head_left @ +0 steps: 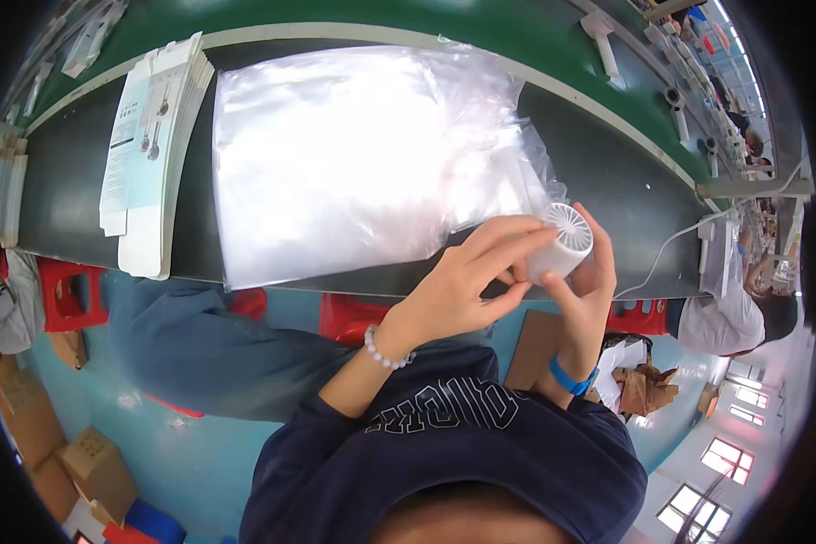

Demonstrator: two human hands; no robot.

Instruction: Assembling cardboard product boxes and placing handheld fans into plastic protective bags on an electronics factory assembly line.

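Stretching dark and wide, a bench [644, 190] is carrying a broad spread of clear bags [326, 172], and a green belt [517, 32] is running beyond them.

From the head view, folded boxes [159, 154] are lying in a stack to the left of the bags. Just off the bags' lower right end, the fan [562, 245], a white cylinder with a spoked grille, is tilting between two hands, grille upward. On the side nearer the bags, the left hand [467, 286] is touching it, fingers bent and slightly apart, tips resting by the grille; whether the thumb is pinching, I cannot tell. On the side away from the bags, the right hand [591, 295] is clasping the fan, thumb pressing its body, fingers curling behind and partly hidden. To the right of the bags, a white cable [662, 249] is trailing.

Handling of the fan seems to be under way rather than finished: no bag or box is enclosing it, and the boxes nearby are lying flat, not opened out.
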